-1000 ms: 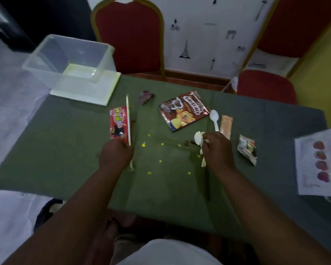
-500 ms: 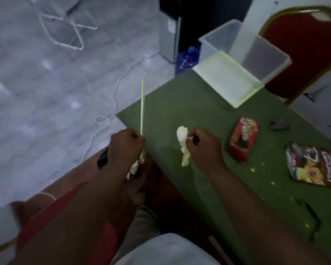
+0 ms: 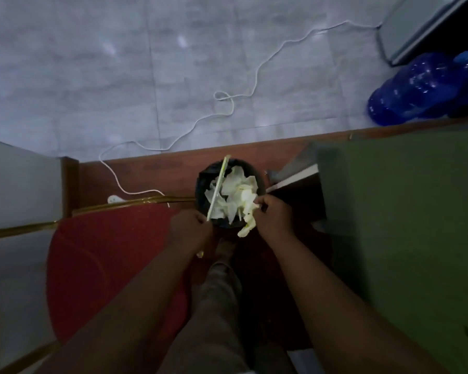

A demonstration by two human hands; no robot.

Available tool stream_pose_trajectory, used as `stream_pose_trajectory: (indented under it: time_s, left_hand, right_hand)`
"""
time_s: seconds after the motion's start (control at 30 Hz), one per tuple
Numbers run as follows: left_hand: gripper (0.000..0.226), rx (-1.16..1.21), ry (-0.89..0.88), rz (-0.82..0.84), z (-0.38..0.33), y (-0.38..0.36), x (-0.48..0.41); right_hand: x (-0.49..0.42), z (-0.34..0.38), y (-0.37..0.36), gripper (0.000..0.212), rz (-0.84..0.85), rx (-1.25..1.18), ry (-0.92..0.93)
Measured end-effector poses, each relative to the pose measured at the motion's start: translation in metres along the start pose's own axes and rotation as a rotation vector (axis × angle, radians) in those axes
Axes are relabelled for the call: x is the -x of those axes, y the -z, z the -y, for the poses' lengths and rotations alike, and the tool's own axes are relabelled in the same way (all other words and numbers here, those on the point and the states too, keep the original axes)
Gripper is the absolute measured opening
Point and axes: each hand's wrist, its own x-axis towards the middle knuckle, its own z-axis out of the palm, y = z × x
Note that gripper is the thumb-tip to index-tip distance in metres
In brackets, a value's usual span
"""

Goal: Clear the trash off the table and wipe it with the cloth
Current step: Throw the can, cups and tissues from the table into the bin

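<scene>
I look down at a small black trash bin (image 3: 203, 184) on the floor, filled with crumpled white paper (image 3: 235, 190). My left hand (image 3: 190, 230) grips a long thin pale stick (image 3: 219, 184) that slants up over the bin's mouth. My right hand (image 3: 273, 218) pinches a crumpled white wrapper (image 3: 248, 221), which dangles at the bin's near right rim. The green-covered table (image 3: 405, 225) fills the right side; only its bare corner shows. No cloth is in view.
A red chair seat with a gold frame (image 3: 106, 252) stands to the left of my legs. A white cable (image 3: 200, 122) snakes over the grey floor. Blue water bottles (image 3: 422, 90) lie at the upper right, beside a grey appliance (image 3: 416, 25).
I turned from the table down to the floor bin. Both hands carried the stick and the white wrapper off the table's edge and now hold them over the bin.
</scene>
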Motion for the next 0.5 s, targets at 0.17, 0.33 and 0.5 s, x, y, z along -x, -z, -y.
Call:
stream_pose_trajectory:
  time_s: [0.17,0.33,0.5]
  left_hand:
    - [0.012,0.037,0.145,0.167,0.037,-0.061,-0.059]
    - [0.018,0.068,0.175,0.219,0.057,-0.104,-0.109]
    - [0.027,0.047,0.139,0.253,0.063,-0.121,-0.137]
  right_hand:
    - [-0.072,-0.042,-0.053,0.023,0.041,0.038,-0.148]
    - [-0.12,-0.072,-0.091,0.025,0.083,0.079,-0.209]
    - [-0.142,-0.077,-0.106,0.038,0.09,-0.013,-0.265]
